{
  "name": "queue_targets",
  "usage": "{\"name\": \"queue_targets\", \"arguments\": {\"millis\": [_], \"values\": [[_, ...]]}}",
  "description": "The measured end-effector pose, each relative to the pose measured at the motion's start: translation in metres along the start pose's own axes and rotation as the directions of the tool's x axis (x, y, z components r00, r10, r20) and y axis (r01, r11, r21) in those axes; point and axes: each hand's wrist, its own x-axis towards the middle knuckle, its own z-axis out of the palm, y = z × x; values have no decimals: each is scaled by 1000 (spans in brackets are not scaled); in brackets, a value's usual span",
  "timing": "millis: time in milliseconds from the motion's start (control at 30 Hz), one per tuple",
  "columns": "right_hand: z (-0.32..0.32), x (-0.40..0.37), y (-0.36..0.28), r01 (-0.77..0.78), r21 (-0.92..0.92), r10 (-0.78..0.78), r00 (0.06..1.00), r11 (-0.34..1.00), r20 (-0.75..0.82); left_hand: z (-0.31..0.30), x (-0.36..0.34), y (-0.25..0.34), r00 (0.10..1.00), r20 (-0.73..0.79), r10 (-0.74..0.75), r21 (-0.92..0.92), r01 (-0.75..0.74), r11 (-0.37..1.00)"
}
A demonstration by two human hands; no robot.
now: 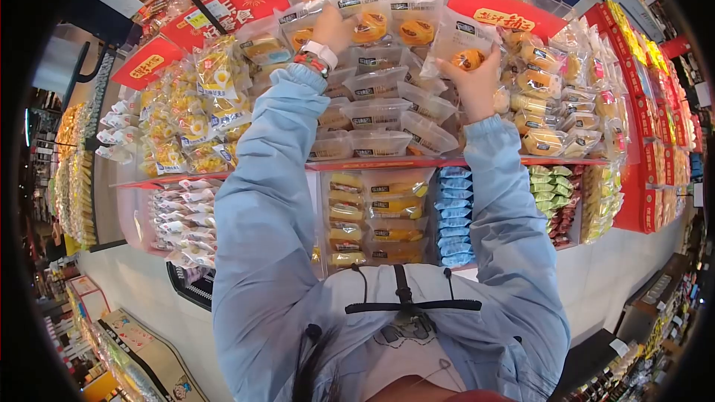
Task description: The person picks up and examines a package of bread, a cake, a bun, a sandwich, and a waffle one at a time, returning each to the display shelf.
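Observation:
My right hand (477,83) is closed on the lower right edge of a clear-wrapped bun (468,58), which has a dark label and an orange-brown top. It is held upright above the display tray. Farther left, my left hand (333,32) has its fingers bent at the left edge of another wrapped bun (369,27) in the back row; the fingertips are partly hidden. A similar wrapped bun (417,30) stands between the two hands. Below them are several rows of clear, dark-labelled packs (376,83).
Yellow snack packs (212,74) fill the left section, and wrapped cakes (538,82) the right. Red signs (509,15) stand along the back. A red edge (361,164) separates the upper tray from lower bins with blue packs (454,216). Red boxes (639,115) are stacked at right.

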Motion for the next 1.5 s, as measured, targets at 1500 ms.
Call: {"name": "queue_targets", "arguments": {"millis": [1500], "values": [[62, -25, -9, 304, -823, -233, 948, 479, 215, -13, -52, 28, 883, 213, 418, 686, -440, 579]]}}
